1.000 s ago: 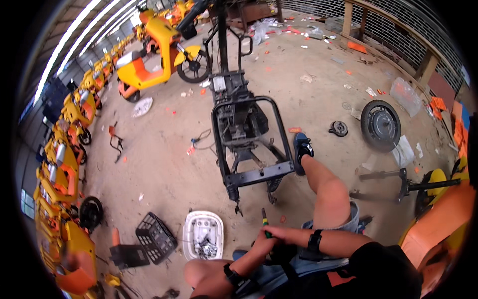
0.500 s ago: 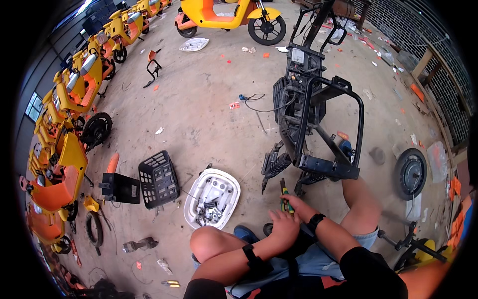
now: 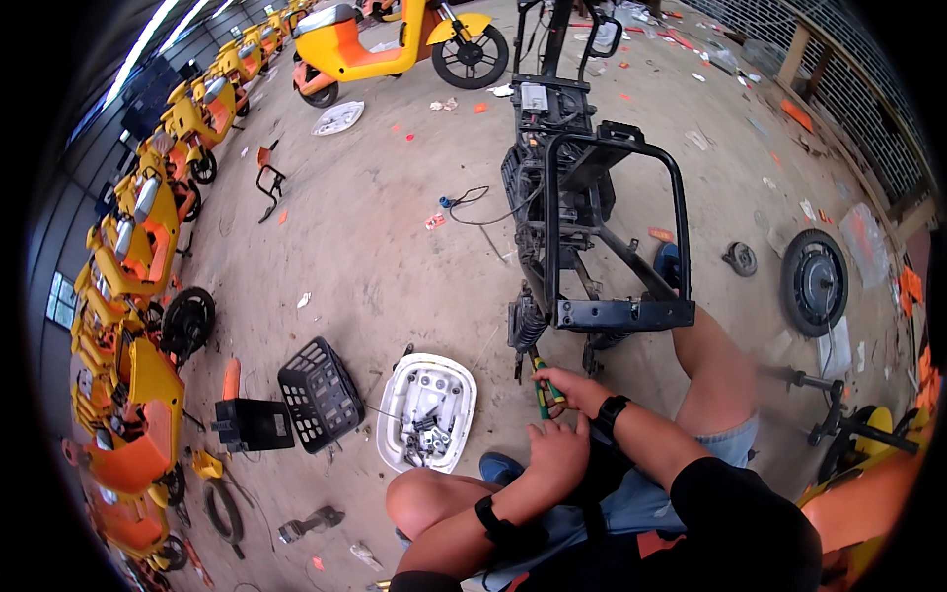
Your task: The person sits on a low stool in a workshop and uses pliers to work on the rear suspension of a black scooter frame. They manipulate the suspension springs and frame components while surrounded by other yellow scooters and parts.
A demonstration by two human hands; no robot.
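My right hand point(image 3: 566, 386) is closed round a pair of pliers point(image 3: 541, 395) with green and yellow handles. Their jaws point up to the lower end of a black spring shock absorber point(image 3: 530, 324); whether they grip anything there is too small to tell. My left hand point(image 3: 558, 456) lies just below the handle ends, fingers apart and bent toward them, seemingly holding nothing. The shock absorber is on a bare black scooter frame point(image 3: 621, 314), which stands in front of me with a tubular hoop nearest. Left of my hands, a white tray point(image 3: 387, 419) holds metal parts and bolts.
Left of the tray are a black plastic basket point(image 3: 321, 395), a black box point(image 3: 254, 424) and a power tool point(image 3: 311, 523). A wheel point(image 3: 815, 283) lies at right. Yellow scooters point(image 3: 148, 380) line the left side; another scooter point(image 3: 367, 54) stands at the back. Litter dots the floor.
The pliers and my right hand have moved left and up against the shock absorber's lower end. The view has shifted, so the frame appears further left.
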